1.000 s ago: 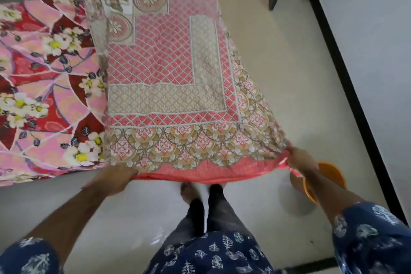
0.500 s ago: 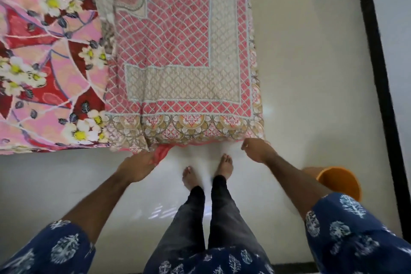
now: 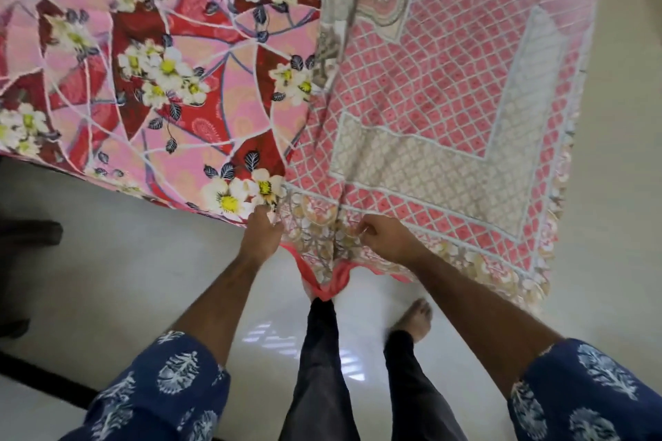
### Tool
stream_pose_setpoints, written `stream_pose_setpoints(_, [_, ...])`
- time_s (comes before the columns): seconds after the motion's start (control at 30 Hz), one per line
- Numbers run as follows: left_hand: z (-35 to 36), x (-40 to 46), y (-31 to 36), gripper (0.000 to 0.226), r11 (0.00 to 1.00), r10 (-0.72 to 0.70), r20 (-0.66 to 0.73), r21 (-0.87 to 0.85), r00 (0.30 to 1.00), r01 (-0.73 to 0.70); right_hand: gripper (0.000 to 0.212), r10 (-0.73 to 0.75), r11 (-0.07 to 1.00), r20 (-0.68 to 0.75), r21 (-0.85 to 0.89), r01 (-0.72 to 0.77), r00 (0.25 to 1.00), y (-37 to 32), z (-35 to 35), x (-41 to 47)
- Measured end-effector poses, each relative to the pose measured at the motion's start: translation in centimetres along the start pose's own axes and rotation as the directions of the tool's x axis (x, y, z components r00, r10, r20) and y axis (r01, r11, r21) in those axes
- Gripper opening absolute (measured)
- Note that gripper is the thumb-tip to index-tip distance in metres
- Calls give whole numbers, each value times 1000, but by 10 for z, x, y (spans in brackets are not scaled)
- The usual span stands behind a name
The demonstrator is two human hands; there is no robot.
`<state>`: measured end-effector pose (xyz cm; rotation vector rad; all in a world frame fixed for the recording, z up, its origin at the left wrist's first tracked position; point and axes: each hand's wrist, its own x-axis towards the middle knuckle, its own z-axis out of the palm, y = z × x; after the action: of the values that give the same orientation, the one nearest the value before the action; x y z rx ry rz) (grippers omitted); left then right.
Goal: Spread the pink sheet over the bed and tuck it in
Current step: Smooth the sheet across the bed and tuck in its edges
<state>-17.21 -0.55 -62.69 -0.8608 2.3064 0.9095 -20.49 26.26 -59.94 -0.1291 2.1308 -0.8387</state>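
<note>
White tiled floor (image 3: 143, 279) below. Both hands pinch pink lattice sheet (image 3: 447, 100) hem: left hand (image 3: 260, 238) at 7 o'clock beside floral bedcover (image 3: 150, 75), right hand (image 3: 385, 238) fisted at 6.

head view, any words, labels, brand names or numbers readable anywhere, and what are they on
None: no text can be read anywhere in this view.
The pink sheet carries only lattice and medallion patterns.
The floral sheet beside it shows flowers and leaves, no lettering.
The blue sleeves have white leaf prints only.
No tag shows at the hem where the left hand and right hand grip it.
</note>
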Motion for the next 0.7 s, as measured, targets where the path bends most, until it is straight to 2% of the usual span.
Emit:
stream_pose_setpoints(0.13, [6,38,-23,52,992,17,16,-125,1000,-15,29,63,998,85,-24,-61,994,-21,46,39])
stream_pose_setpoints(0.2, [11,46,-35,54,996,84,32,-35,996,-83,32,92,995,47,-34,-90,995,-30,63,52])
stream_pose_setpoints(0.27, [11,44,-31,47,979,175,81,95,981,-183,29,143,988,-31,-62,-145,989,-34,75,61])
stream_pose_setpoints(0.3, [7,42,-28,44,968,232,103,77,967,-240,29,165,982,-67,-79,-170,984,-36,79,64])
stream_pose_setpoints(0.33, [4,42,-28,40,953,302,95,-4,949,-303,27,168,981,-93,-83,-176,981,-38,83,66])
stream_pose_setpoints(0.4, [-8,34,-30,12,916,334,92,-266,938,-300,27,136,988,-122,-52,-143,983,-46,85,62])
stream_pose_setpoints(0.47, [-23,23,-40,29,888,322,125,-385,938,-253,34,75,997,-138,-11,-78,988,-60,85,50])
stream_pose_setpoints(0.53, [-38,11,-57,28,885,291,158,-418,944,-203,44,36,998,-151,-43,-43,988,-72,86,40])
stream_pose_setpoints(0.6, [-43,3,-78,32,875,214,169,-470,962,-112,50,65,991,-158,-109,-83,985,-75,86,36])
stream_pose_setpoints(0.67, [-47,-1,-97,26,905,124,95,-418,988,-73,47,110,978,-105,-163,-126,988,-75,87,38])
stream_pose_setpoints(0.7, [-49,-3,-104,24,933,99,40,-351,994,-78,45,130,973,-27,-191,-133,991,-76,89,40])
